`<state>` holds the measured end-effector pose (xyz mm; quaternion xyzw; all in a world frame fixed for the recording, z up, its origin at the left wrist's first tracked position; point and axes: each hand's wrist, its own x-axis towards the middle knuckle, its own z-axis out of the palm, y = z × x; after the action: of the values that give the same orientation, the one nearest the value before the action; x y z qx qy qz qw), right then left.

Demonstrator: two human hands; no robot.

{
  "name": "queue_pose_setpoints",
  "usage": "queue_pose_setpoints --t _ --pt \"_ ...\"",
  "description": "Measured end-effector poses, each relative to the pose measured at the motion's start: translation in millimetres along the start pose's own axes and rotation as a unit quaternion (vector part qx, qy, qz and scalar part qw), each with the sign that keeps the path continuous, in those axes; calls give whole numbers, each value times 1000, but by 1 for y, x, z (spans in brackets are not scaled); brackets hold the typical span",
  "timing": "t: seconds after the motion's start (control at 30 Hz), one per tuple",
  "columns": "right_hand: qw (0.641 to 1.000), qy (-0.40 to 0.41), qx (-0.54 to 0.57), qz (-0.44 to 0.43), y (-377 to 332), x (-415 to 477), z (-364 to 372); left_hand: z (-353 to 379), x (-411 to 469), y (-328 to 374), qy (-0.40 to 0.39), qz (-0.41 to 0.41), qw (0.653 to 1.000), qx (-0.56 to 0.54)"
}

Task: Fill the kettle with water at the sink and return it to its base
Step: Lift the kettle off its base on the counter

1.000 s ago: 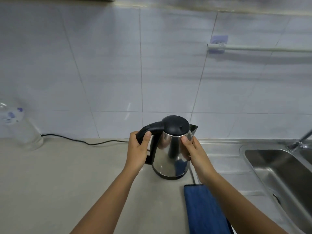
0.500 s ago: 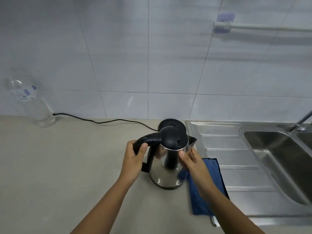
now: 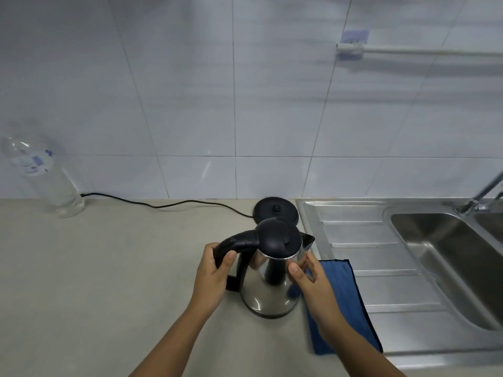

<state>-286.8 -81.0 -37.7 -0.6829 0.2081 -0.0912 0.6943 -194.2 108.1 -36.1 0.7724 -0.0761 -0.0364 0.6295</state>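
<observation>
A steel kettle [image 3: 268, 288] with a black lid and handle is upright, off its base and nearer to me. My left hand [image 3: 215, 273] is wrapped around the black handle. My right hand [image 3: 310, 278] presses its fingers against the kettle's right side, just under the spout. The round black base [image 3: 275, 209] lies bare on the counter behind the kettle, its cord running left along the wall. The steel sink [image 3: 446, 257] with its tap [image 3: 481, 195] is at the right.
A blue cloth [image 3: 345, 300] lies across the edge of the drainboard, right of the kettle. A clear plastic bottle [image 3: 46, 178] stands at the far left by the tiled wall. A white rail [image 3: 419, 51] is fixed to the wall above the sink.
The kettle has come off its base and toward me, so the base now shows fully behind it. Both hands kept their hold. My view tilted down.
</observation>
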Motion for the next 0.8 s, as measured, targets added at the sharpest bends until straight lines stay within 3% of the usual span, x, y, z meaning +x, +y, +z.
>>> queue_pose_setpoints --t 0.23,0.4,0.5,0.57,0.63,0.7,0.8 --pt "1000 7 -16 0 2 -2 2 -5 4 -1 -31 1 999 28" --pt "996 -81 -43 -1 6 2 -9 -8 2 10 -41 -19 997 55" --pt "991 -104 -76 -23 7 13 -16 0 7 34 -8 40 995 93" --pt "989 -119 -79 -30 7 19 -17 14 12 54 -36 120 972 197" --pt "988 -136 -60 -30 8 20 -15 29 18 72 -96 177 923 329" --pt "989 -137 -45 -34 8 19 -15 42 23 81 -138 197 873 424" --pt "990 -128 -40 -46 7 17 -15 51 26 85 -153 193 850 466"
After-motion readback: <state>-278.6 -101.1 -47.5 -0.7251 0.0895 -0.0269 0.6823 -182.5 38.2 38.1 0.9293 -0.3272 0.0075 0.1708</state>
